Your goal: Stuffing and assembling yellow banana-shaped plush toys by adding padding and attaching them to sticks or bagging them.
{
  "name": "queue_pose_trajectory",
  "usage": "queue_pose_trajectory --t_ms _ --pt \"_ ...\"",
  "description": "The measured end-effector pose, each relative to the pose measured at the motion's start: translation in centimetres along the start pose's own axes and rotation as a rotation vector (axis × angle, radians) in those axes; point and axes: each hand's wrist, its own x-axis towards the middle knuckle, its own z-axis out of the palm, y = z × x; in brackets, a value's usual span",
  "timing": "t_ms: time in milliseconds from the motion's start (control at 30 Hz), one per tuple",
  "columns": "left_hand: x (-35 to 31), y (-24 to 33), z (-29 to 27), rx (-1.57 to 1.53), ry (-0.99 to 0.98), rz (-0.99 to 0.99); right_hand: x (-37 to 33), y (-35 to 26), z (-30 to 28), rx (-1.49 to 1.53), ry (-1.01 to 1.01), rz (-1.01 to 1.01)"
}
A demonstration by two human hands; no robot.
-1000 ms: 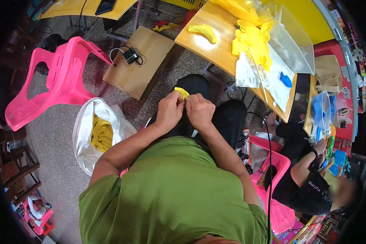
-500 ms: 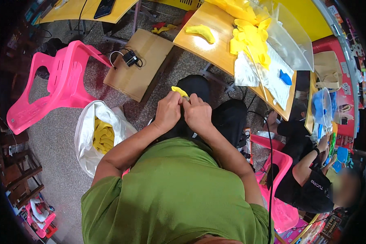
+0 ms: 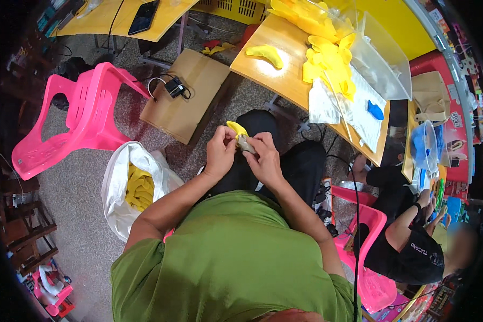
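Observation:
Above my dark-trousered lap I hold a small yellow cloth piece (image 3: 236,127), its curved tip pointing up and away. A greyish-white wad (image 3: 245,144), which looks like stuffing, shows at its near end. My left hand (image 3: 220,154) pinches the yellow cloth from the left side. From the right, my right hand (image 3: 265,159) has its thumb and fingers closed on the greyish end. My fingers hide part of the cloth. On the table ahead lies a plump, banana-shaped yellow cloth toy (image 3: 265,53).
A white sack (image 3: 115,193) of yellow pieces stands at my left, near a pink chair (image 3: 86,107). Ahead are a cardboard box (image 3: 198,75) and a wooden table (image 3: 284,37) with yellow cutouts (image 3: 327,64) and a clear bin (image 3: 383,59). A co-worker (image 3: 408,241) sits at right.
My hands have moved slightly apart and the right one has opened out somewhat. More of the yellow piece and its greyish-white end now shows between them. The view has shifted slightly.

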Motion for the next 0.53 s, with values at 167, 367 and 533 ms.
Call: queue_pose_trajectory --t_ms 167,367,533 --pt "0.1 0.0 0.3 -0.071 -0.018 0.063 0.4 -1.8 0.1 -0.299 -0.053 -0.079" --pt "0.7 -0.3 0.8 -0.211 -0.119 -0.079 1.2 0.1 -0.8 -0.037 -0.261 0.055" --pt "1.1 -1.5 1.0 -0.111 -0.139 -0.049 2.7 3.3 -0.5 0.004 0.002 0.038"
